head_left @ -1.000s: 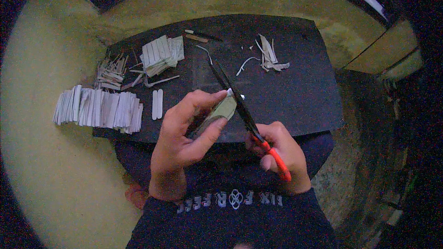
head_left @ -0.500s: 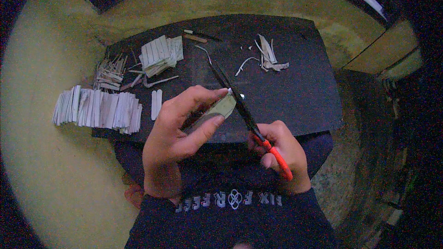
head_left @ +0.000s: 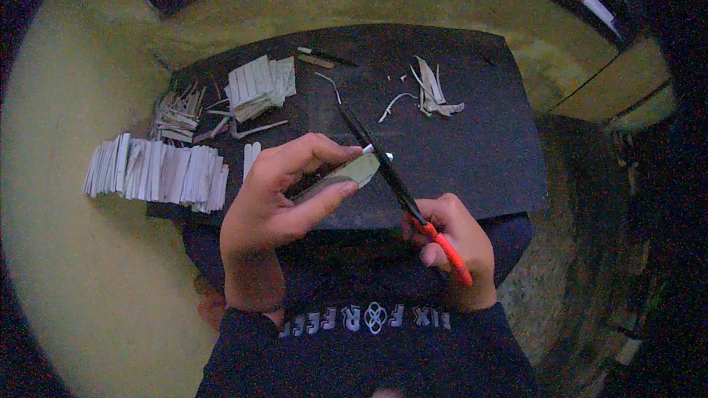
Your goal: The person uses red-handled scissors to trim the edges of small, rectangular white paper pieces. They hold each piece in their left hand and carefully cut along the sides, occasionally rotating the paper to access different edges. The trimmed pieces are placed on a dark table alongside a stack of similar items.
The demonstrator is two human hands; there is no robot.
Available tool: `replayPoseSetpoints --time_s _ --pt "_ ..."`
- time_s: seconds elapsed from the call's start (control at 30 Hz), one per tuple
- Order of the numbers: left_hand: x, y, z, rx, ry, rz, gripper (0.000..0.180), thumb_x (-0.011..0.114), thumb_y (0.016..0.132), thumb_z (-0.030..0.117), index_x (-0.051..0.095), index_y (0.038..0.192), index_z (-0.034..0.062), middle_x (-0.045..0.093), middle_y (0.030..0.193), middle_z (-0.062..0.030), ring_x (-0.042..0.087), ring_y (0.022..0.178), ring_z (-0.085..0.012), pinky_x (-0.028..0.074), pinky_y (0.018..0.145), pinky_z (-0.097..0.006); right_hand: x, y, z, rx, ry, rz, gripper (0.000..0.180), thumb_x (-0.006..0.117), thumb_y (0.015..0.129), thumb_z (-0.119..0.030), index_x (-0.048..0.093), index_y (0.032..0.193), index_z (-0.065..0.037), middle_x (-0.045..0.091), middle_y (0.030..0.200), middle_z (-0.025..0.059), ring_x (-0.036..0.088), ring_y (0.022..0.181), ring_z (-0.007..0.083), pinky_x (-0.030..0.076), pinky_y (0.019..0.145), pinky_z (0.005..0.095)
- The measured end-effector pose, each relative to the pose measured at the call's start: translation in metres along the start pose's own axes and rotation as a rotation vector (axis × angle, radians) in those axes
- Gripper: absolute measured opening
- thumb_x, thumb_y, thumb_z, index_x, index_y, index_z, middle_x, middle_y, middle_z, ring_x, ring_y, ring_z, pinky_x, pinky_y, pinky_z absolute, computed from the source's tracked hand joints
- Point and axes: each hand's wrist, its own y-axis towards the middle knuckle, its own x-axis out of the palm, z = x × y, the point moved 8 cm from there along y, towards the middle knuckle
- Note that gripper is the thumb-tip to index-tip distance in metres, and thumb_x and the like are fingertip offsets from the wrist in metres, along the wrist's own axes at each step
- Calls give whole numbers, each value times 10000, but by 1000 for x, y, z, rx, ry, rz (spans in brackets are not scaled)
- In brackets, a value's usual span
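Observation:
Between the thumb and fingers of my left hand (head_left: 276,191) is a pale greenish, flat piece of card or stiff paper (head_left: 355,171). Red-handled scissors (head_left: 448,256) are gripped in my right hand (head_left: 461,239), their long dark blades pointing up and to the left. The blades cross the far end of the pale piece, and a small white bit shows just past them. Whether they are parted around it, I cannot tell. Beside my left hand lie two white flat sticks (head_left: 253,153), partly covered by it.
On the dark table (head_left: 487,147), a row of upright white strips (head_left: 158,171) stands at the left edge. Behind it are thin slivers (head_left: 177,114) and a stack of pale panels (head_left: 258,85). A dark pen-like thing (head_left: 324,54) lies far back; paper scraps (head_left: 431,88) lie at the right.
My left hand has shifted slightly left and now covers more of the two white sticks. The scissors and right hand have moved a little to the right.

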Motion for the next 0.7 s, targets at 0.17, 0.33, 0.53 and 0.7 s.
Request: replayPoseSetpoints --time_s 0.17,0.33,0.53,0.7 --pt "0 0 12 165 100 24 209 608 695 1 531 883 -48 578 829 -92 548 787 -108 417 682 -219 -1 0 -5 13 33 5 609 659 559 -558 519 720 12 476 513 68 423 504 107 353 462 312" --pt "-2 3 13 127 88 -14 202 606 701 10 529 880 -44 584 837 -91 547 786 -103 417 685 -219 0 -1 -12 9 103 36 558 675 575 -505 525 722 13 474 512 60 418 500 104 350 457 306" --pt "-2 4 0 23 63 -73 208 603 707 24 529 890 -40 585 832 -77 545 783 -93 415 683 -217 -2 -4 -4 32 -52 43 485 690 581 -419 522 719 14 459 506 50 413 491 103 339 444 299" --pt "-1 7 -2 -7 85 -140 198 581 720 15 530 904 -35 583 832 -74 537 800 -86 415 687 -219 -2 -2 5 48 -65 -21 466 700 573 -396 517 715 9 456 506 39 411 488 102 339 440 298"
